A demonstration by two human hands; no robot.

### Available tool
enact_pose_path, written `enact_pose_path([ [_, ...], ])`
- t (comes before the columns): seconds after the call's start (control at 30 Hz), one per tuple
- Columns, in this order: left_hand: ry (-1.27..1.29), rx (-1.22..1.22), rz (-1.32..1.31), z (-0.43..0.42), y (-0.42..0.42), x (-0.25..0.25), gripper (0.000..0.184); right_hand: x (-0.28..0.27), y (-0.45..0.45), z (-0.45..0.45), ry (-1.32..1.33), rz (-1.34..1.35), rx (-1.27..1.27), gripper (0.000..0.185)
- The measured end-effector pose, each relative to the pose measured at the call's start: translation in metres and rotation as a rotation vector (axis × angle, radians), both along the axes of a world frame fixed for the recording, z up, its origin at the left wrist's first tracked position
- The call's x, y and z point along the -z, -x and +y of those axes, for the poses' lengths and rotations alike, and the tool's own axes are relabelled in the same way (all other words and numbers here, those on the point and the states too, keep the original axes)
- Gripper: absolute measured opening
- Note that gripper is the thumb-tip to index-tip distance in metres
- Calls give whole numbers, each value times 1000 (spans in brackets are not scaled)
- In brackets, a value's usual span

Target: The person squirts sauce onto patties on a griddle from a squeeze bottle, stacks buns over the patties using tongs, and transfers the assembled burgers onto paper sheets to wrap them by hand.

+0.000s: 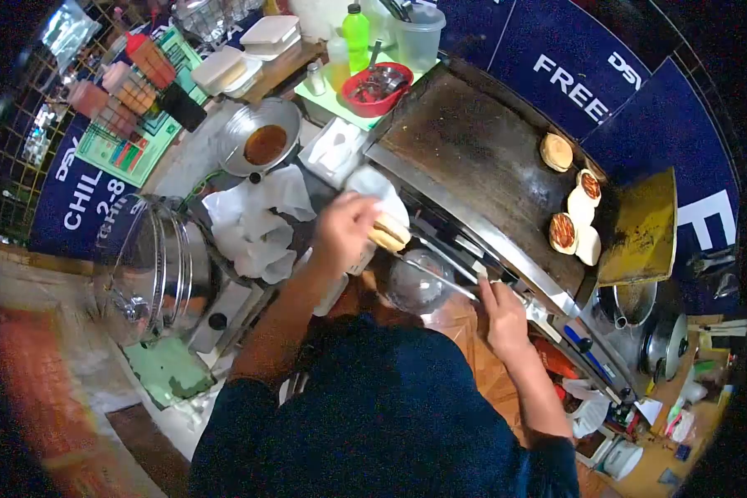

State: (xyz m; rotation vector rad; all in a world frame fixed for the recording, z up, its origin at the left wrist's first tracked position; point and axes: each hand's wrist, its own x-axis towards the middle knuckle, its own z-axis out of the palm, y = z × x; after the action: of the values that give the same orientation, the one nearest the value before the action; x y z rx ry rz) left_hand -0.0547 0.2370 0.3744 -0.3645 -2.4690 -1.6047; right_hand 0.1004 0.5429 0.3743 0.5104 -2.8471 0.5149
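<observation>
My left hand [348, 226], slightly blurred, is closed on a sandwich bun [390, 233] in front of the griddle's near edge. Behind the bun lies white paper [378, 189]. My right hand [502, 319] grips metal tongs [440, 278], whose two long arms point left toward the bun. Exactly where their tips end, I cannot tell. On the griddle [465, 141], a closed bun [556, 153] sits at the far right. Nearer me are opened buns, with red sauce on one half [563, 233] and another half [589, 187].
A yellow, stained metal panel [639, 236] stands at the griddle's right end. Left are a metal pan [260, 137] of brown sauce, crumpled white papers [257, 228] and a clear round container [153, 270]. Behind stand a red bowl [377, 90], a green bottle [355, 39] and sauce bottles [149, 60].
</observation>
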Motion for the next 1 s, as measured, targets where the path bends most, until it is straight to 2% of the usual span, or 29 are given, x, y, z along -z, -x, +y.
enact_pose_path([
  [0.03,128,78,262,2,-8,-2,20,-4,3,-3,0,-1,-8,47],
  [0.07,129,70,260,0,-15,-6,20,-7,5,-5,57,-130,18,44],
  [0.1,239,83,289,-3,-23,-11,20,-8,7,-7,112,-260,39,42],
  [0.13,350,93,316,-7,-30,-12,20,16,6,1,255,-331,8,35],
  [0.17,354,74,313,-11,-38,0,20,13,10,-4,253,-333,-11,35],
  [0.23,259,31,269,-12,-55,37,18,4,18,-18,900,-1167,332,31],
  [0.3,260,155,338,-1,-80,44,18,28,24,-29,909,-1216,327,28],
  [0.33,241,174,350,6,-86,21,18,26,30,-42,990,-1294,336,26],
  [0.37,204,74,226,10,-91,20,20,24,34,-53,1070,-1370,346,24],
  [0.43,266,-92,197,-5,-75,24,20,23,39,-62,1042,-1377,356,21],
  [0.5,212,-160,125,-17,-79,42,21,25,45,-65,957,-1400,349,22],
  [0.57,251,18,105,-10,-99,36,21,38,52,-74,860,-1407,365,28],
  [0.6,276,11,95,-12,-103,25,18,59,53,-76,796,-1314,299,32],
  [0.63,279,-7,91,-19,-97,30,18,41,59,-87,741,-1234,177,34],
  [0.7,397,-214,145,-39,-81,52,14,4,72,-110,630,-1040,-36,39],
  [0.73,77,-340,110,-45,-79,59,14,-18,79,-114,416,-1059,-9,38],
  [0.77,189,-404,143,-56,-74,63,13,-28,82,-115,200,-1068,19,37],
  [0.8,180,-398,109,-70,-72,68,13,-27,85,-104,-64,-966,-36,37],
  [0.87,173,-396,82,-91,-69,69,13,-16,90,-62,-75,-940,-109,38],
  [0.93,189,-448,-17,-102,-70,68,14,-34,91,-47,-82,-924,-174,39],
  [1.0,147,-386,-40,-113,-71,46,13,-94,92,-42,137,-1175,-166,39],
])
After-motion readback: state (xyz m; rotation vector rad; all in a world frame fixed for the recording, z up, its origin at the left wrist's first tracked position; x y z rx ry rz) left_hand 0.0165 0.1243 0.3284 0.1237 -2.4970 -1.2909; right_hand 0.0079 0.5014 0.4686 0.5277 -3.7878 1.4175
